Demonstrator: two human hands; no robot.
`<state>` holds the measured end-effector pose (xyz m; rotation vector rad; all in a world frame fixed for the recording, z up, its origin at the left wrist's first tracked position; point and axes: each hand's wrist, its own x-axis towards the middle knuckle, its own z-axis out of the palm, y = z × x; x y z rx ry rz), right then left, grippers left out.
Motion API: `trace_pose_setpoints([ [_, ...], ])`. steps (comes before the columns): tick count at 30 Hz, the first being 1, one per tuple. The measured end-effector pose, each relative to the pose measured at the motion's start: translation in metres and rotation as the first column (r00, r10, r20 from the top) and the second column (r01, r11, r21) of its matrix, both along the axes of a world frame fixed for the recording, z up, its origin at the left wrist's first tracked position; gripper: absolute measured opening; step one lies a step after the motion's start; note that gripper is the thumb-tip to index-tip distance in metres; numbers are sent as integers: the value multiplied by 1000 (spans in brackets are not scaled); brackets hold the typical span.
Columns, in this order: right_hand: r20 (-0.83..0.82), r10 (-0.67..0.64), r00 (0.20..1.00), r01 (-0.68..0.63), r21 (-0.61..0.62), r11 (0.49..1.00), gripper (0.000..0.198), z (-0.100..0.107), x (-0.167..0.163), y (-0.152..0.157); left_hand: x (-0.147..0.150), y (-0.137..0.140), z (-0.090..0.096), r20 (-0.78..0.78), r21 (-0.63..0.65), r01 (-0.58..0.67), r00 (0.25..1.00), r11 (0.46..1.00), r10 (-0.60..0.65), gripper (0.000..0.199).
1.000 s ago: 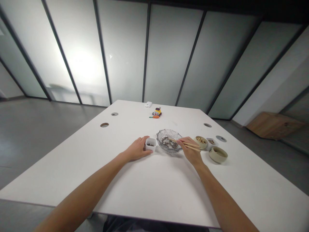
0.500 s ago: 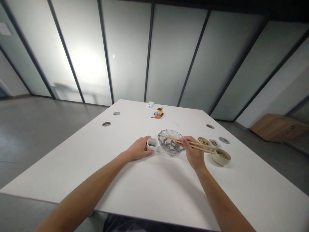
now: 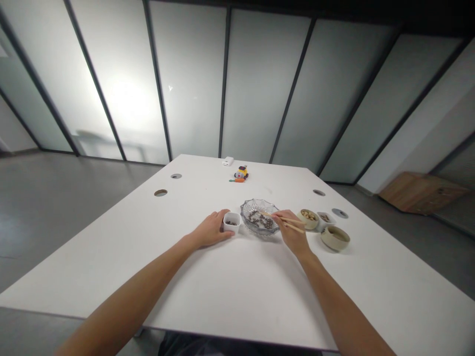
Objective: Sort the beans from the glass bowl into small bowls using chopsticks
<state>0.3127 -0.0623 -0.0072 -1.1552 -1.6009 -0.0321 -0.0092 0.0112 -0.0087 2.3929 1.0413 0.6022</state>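
Note:
My left hand point(image 3: 212, 230) is curled around the left side of a small white square cup point(image 3: 232, 229), thumb in front and fingers behind. Small dark pieces lie at the bottom of the cup. In my right hand point(image 3: 292, 231) is a pair of wooden chopsticks point(image 3: 293, 218), their tips down inside a clear glass bowl point(image 3: 256, 229) with a wavy rim. Several small dark brown bean-like pieces point(image 3: 266, 223) are spread over the bowl's bottom. Whether the tips pinch one of them is too small to tell. The bowl stands just right of the cup.
Right of my right hand stand a beige bowl of pale nut-like pieces point(image 3: 308, 216), a white dish point(image 3: 325, 219) with brownish bits and a beige pot point(image 3: 335, 239). Farther back are a yellow toy car point(image 3: 242, 172), a toy carrot point(image 3: 237, 180) and a white box point(image 3: 227, 161).
The chopstick tips have moved from the glass bowl's left rim, near the cup, rightward into the bowl. My left hand keeps its hold on the cup. The whole view has shifted slightly.

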Motion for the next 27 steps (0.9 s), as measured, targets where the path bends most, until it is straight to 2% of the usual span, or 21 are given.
trace_pose_setpoints([
  [10, -18, 30, 999, -31, -49, 998, 54, -9, 3, 4, 3, -1, 2, -13, -15, -9, 1000, 1000, 9, 70],
  [18, 5, 27, 1000, -27, -17, 999, 47, -6, 3, 0, 2, -1, 1, -8, -8, -13, 1000, 1000, 13, 68],
  [27, 6, 40, 999, -39, -26, 999, 52, -4, 0, 0, 0, -1, 2, -4, -5, -5, 1000, 1000, 5, 68],
])
